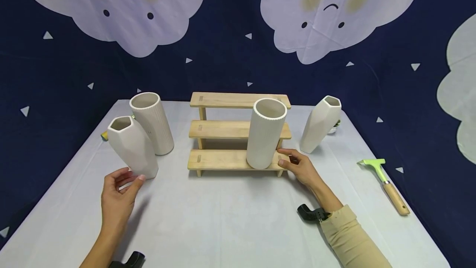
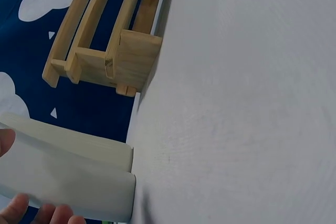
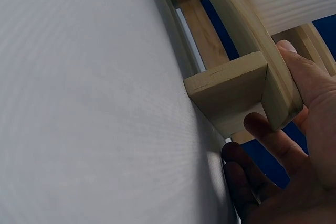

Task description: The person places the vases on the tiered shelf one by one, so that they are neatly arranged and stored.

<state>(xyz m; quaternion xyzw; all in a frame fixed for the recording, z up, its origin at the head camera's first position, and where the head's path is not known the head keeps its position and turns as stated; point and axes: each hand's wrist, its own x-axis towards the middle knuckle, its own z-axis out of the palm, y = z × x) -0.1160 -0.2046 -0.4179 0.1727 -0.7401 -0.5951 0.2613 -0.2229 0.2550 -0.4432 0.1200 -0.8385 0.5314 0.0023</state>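
Observation:
A white faceted vase (image 1: 134, 148) stands at the left, in front of a white ribbed vase (image 1: 153, 123). My left hand (image 1: 118, 195) is at the faceted vase's base, thumb tip and fingertips right at its lower part. In the left wrist view, the thumb (image 2: 6, 141) overlaps that vase's side and the fingers show along its other edge. My right hand (image 1: 300, 168) pinches the right end of the lowest shelf of a three-tier wooden stand (image 1: 219, 159), thumb above and index finger beneath. Another ribbed vase (image 1: 266, 135) stands upright on that shelf, towards its right end.
A second faceted vase (image 1: 320, 125) stands right of the stand, with a small potted plant (image 1: 334, 128) partly hidden behind it. A green-headed tool with a wooden handle (image 1: 396, 197) lies near the right edge of the white-covered table (image 1: 223, 226). A yellow object (image 1: 104, 136) peeks out at the left.

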